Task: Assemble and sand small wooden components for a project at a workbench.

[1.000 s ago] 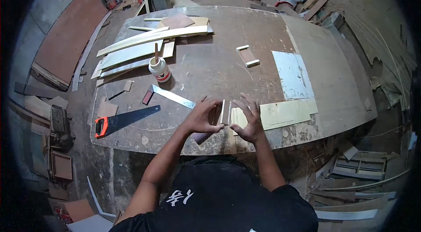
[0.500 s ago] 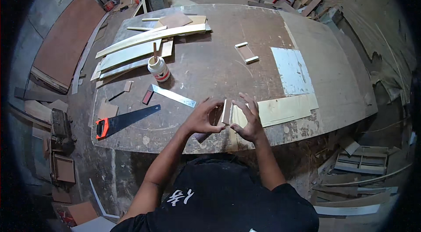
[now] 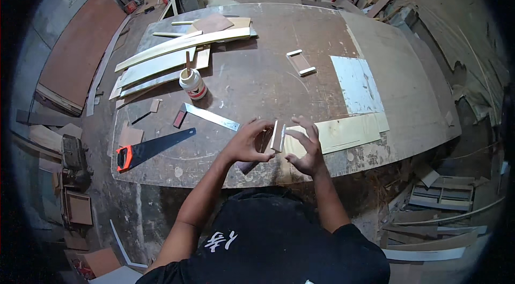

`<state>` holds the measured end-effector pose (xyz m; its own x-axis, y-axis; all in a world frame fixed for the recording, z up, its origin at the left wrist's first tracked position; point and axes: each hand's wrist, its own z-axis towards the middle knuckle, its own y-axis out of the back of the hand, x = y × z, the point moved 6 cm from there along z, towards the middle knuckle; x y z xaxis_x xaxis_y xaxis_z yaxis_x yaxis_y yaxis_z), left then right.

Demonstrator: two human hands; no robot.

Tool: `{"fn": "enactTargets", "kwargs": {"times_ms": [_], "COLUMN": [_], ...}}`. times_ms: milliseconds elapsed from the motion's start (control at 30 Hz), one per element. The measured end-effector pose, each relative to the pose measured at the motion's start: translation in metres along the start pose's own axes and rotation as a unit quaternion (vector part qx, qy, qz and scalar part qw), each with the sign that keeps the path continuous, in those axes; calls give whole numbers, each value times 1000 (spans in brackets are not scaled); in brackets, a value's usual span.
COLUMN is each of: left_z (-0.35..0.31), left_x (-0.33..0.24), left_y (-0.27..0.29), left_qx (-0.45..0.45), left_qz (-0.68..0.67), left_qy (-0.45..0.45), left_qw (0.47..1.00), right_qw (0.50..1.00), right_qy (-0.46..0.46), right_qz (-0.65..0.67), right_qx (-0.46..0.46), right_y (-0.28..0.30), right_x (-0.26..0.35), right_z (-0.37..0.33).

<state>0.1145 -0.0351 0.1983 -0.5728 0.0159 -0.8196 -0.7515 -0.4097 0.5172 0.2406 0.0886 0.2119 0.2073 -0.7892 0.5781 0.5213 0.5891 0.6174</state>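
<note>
Over the near edge of the worktable, my left hand [image 3: 252, 142] grips a small wooden panel [image 3: 277, 137] between thumb and fingers. The panel is held on edge, brown on its face with a pale edge along the right. My right hand [image 3: 307, 147] is just right of it, fingers curved and spread apart, its fingertips close to the pale edge. Farther off lies a small brown panel with pale strips on its two ends [image 3: 301, 64]. A try square [image 3: 209, 117] rests left of my hands, and a white glue bottle [image 3: 193, 85] with a stick in it stands beyond.
A handsaw [image 3: 155, 148] with an orange and black handle lies at the table's left. Several boards [image 3: 161, 61] are piled at the far left. A pale plywood strip [image 3: 343, 132] and a white-painted board [image 3: 357, 85] lie on the right. Wood scraps [image 3: 442, 195] cover the floor around.
My right hand's fingers and thumb have spread and drawn slightly away from the panel. My left hand keeps holding it in nearly the same place.
</note>
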Motion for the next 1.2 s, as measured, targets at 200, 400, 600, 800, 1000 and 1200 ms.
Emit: {"fn": "enactTargets", "kwargs": {"times_ms": [200, 400, 600, 800, 1000, 1200], "left_z": [2, -1, 1, 0, -4, -2], "left_x": [-2, -1, -4, -7, -10, -17], "left_y": [5, 10, 7, 9, 9, 9], "left_qx": [-4, -22, 13, 4, 0, 8], "left_qz": [-2, -29, -69, -43, -19, 6], "left_qy": [-24, -32, -6, -21, -33, -34], "left_qw": [1000, 999, 997, 999, 999, 999], "right_qw": [1000, 997, 999, 997, 993, 998], "right_qy": [-7, 69, -8, 41, 54, 51], "right_qz": [5, 13, 40, 50, 87, 33], "right_qx": [5, 31, 0, 36, 51, 35], "right_y": [-2, 1, 4, 1, 5, 5], "right_x": [-2, 14, 6, 14, 22, 17], "right_z": [6, 0, 7, -1, 0, 0]}}
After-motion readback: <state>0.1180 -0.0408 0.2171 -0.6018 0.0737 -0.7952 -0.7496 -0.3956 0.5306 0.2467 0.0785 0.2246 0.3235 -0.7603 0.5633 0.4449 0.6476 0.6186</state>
